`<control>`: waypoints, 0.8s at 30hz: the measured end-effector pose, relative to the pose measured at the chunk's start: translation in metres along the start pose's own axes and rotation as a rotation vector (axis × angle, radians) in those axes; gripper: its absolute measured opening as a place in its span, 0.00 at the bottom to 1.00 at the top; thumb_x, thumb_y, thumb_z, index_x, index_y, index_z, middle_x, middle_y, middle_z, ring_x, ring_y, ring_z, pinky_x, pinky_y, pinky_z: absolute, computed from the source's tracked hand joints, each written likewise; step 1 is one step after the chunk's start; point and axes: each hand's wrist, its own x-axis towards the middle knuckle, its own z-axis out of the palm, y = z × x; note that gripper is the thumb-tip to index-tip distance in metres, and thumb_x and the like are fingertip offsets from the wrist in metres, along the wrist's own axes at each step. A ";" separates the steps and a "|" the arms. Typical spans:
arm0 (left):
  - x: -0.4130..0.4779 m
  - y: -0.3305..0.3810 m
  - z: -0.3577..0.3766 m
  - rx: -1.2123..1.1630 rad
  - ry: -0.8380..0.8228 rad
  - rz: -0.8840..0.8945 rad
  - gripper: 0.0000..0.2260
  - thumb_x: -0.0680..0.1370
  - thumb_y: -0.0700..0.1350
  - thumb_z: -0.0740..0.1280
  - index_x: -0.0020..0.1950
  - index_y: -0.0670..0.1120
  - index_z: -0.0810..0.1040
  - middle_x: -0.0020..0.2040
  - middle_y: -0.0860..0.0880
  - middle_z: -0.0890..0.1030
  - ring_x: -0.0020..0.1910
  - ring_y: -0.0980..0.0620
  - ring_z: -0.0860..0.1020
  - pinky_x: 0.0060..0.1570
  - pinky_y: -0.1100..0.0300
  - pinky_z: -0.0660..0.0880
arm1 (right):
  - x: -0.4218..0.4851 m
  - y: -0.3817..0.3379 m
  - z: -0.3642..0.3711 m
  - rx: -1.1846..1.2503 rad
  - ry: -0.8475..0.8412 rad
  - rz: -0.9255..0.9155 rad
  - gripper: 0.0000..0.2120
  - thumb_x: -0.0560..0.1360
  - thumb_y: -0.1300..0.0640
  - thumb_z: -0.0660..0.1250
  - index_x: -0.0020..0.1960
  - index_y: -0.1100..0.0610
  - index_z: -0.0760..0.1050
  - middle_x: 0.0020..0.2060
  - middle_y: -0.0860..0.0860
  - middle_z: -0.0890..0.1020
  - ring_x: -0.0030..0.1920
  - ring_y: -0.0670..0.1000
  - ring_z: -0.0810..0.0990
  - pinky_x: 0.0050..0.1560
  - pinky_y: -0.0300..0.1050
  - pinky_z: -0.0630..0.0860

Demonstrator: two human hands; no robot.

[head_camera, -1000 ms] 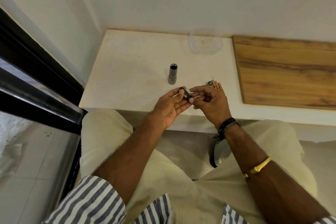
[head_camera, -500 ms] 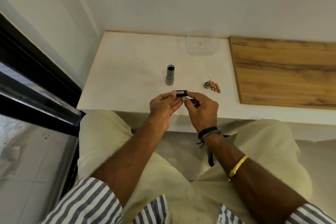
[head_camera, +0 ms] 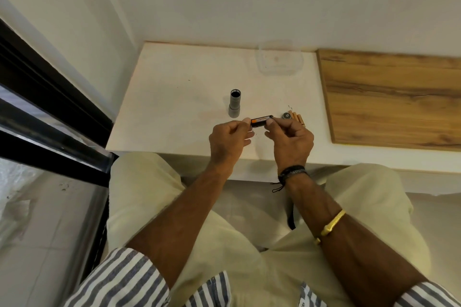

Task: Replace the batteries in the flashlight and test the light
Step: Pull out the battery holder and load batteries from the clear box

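Over the near edge of the bench (head_camera: pixel 174 82), left grip (head_camera: pixel 228 138) and right grip (head_camera: pixel 291 141) each pinch one end of the battery holder (head_camera: pixel 260 121). Flashlight body (head_camera: pixel 234 103) stands upright just behind; cap (head_camera: pixel 287 115) and loose batteries (head_camera: pixel 298 118) lie to its right.

Both hands (head_camera: pixel 230 137) (head_camera: pixel 290 138) pinch battery holder (head_camera: pixel 260 121) ends.
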 end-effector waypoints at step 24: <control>0.030 0.013 -0.019 0.821 -0.198 0.491 0.07 0.81 0.49 0.65 0.56 0.48 0.73 0.47 0.49 0.80 0.42 0.48 0.76 0.42 0.47 0.77 | 0.017 -0.031 -0.017 0.369 -0.044 0.111 0.03 0.74 0.63 0.76 0.46 0.59 0.84 0.44 0.61 0.87 0.45 0.59 0.88 0.44 0.47 0.84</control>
